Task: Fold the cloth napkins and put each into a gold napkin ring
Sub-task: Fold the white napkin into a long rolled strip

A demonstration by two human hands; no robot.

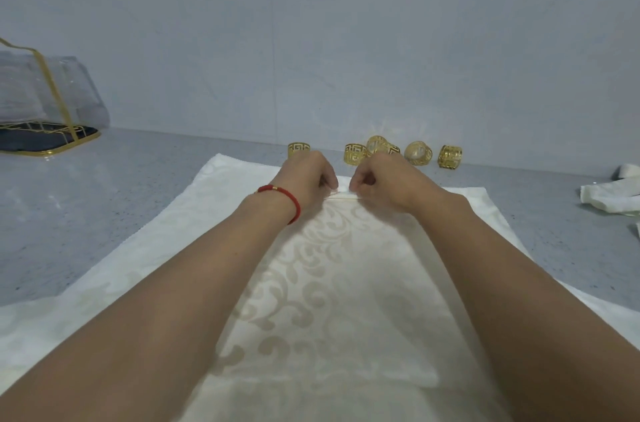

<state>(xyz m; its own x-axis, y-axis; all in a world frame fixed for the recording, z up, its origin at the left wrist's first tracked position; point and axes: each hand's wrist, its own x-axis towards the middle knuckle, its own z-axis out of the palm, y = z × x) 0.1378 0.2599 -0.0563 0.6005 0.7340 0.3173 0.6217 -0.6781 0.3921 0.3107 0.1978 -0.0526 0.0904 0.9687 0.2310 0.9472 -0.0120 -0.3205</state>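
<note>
**First fold under way, rings still waiting**

Both hands pinch the far edge of a cream damask napkin spread flat on the grey counter: the left hand and the right hand have fingers curled tight on the hem, close together. Just beyond them a row of gold napkin rings stands empty by the wall. At the right edge lies another pale napkin, whether finished cannot be told. Judging by this, folding has barely begun.

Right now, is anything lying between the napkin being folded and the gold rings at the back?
Nothing visible. Both hands, left and right, pinch the napkin at its far edge, and only bare counter separates that edge from the gold rings behind.
</note>
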